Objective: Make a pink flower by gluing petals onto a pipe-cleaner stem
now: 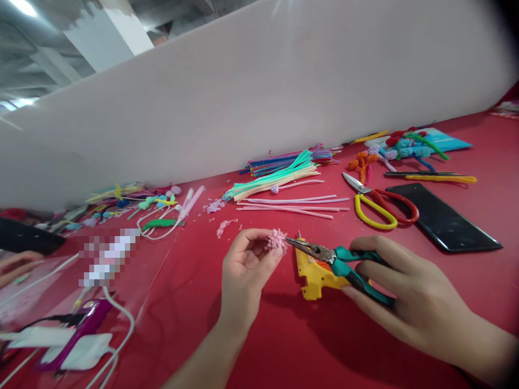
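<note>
Between the thumb and fingers of my left hand (247, 270) is a small pink fuzzy ball (277, 241) with spiky tufts. My right hand (405, 286) is wrapped round the green handles of a pair of pliers (344, 263). The metal tips of the pliers point left and reach the right side of the pink ball; whether they grip it is too small to tell. Under the pliers lies a yellow glue gun (318, 278), partly hidden by them. Several pink stems (295, 206) lie just beyond my hands, with pink scraps (224, 227) to their left.
Scissors (379, 205) and a black phone (444, 216) lie at right, near coloured fuzzy pieces (409, 146). Bundles of stems (279, 175) lie by the white partition (263, 92). White cables and a purple power strip (77, 335) are at left, near another person's hand (18, 265).
</note>
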Tool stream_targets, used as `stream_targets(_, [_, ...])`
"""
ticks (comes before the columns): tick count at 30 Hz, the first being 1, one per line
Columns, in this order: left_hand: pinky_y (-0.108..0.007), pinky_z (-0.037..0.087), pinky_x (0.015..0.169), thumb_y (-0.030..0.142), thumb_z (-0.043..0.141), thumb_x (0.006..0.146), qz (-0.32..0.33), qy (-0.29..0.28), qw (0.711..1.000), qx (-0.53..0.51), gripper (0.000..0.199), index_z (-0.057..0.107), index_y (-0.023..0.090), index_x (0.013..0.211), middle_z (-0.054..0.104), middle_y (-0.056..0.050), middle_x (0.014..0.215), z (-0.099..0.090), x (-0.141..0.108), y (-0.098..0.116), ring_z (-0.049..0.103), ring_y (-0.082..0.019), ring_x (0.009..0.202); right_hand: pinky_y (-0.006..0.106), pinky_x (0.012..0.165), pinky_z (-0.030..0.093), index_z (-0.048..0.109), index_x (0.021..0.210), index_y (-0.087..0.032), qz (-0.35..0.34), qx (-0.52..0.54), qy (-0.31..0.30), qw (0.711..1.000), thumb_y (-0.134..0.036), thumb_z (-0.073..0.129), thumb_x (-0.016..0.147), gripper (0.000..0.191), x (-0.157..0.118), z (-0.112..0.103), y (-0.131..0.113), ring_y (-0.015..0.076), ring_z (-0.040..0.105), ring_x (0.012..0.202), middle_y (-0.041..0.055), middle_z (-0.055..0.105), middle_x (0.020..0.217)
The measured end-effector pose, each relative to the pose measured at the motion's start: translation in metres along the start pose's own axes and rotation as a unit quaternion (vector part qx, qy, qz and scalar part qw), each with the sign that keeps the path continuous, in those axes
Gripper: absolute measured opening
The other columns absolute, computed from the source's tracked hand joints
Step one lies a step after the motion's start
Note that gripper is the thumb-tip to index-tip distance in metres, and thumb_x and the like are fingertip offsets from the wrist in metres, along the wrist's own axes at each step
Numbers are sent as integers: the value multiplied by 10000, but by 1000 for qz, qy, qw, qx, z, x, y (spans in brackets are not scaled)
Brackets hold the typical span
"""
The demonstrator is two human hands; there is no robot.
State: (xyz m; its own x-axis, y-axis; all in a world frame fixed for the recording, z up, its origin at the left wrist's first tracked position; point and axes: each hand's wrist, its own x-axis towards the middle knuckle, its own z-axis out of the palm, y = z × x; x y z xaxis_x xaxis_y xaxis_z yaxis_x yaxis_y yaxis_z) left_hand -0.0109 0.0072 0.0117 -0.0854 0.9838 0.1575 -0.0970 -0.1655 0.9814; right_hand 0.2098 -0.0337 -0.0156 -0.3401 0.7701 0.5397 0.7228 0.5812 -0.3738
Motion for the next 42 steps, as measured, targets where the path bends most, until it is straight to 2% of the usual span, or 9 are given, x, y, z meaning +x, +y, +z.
stream_targets(20, [-214,488,731,172,718,722,5,-23,1000,3,162,642,175,865,648,-14,811,-2,0,-3,608,-115,751,313,663,499,601,819,-179,-17,9,0,1000,-215,527,871,97,1,-1,-2,201,610,847,119,557,1039])
stream_targets(25, [-205,486,752,176,705,753,10,-33,999,1,140,643,190,878,646,-6,830,-4,0,-5,605,-109,779,323,659,487,595,795,-178,-45,-48,28,997,-200,526,870,105,-1,-1,-3,213,604,847,129,565,1069])
stream_targets(29, [-184,481,757,163,686,780,14,-50,999,6,121,643,207,884,643,6,858,-7,-2,-6,594,-95,806,333,634,465,609,755,-174,-73,-111,47,990,-204,522,872,149,-1,-1,-4,219,581,803,134,588,1020])
stream_targets(33, [-191,488,715,169,683,785,6,-57,998,-2,122,631,197,892,632,2,839,-9,-2,-7,584,-98,779,345,634,438,632,723,-171,-116,-190,57,973,-158,515,868,186,-1,-1,-5,222,556,780,127,634,962])
stream_targets(37, [-198,491,682,171,669,796,-5,-68,998,-14,99,617,185,880,614,0,803,-7,-2,-5,572,-99,745,363,617,415,661,797,-178,-162,-253,40,953,-117,507,858,176,-2,-2,-3,240,555,787,119,654,954])
stream_targets(42, [-221,502,680,168,653,805,-28,-66,997,-40,254,598,210,1049,591,-4,890,-7,-2,-3,577,-96,733,346,640,455,619,742,-170,-101,-194,71,973,-220,569,851,130,0,-1,-2,213,561,767,129,611,984])
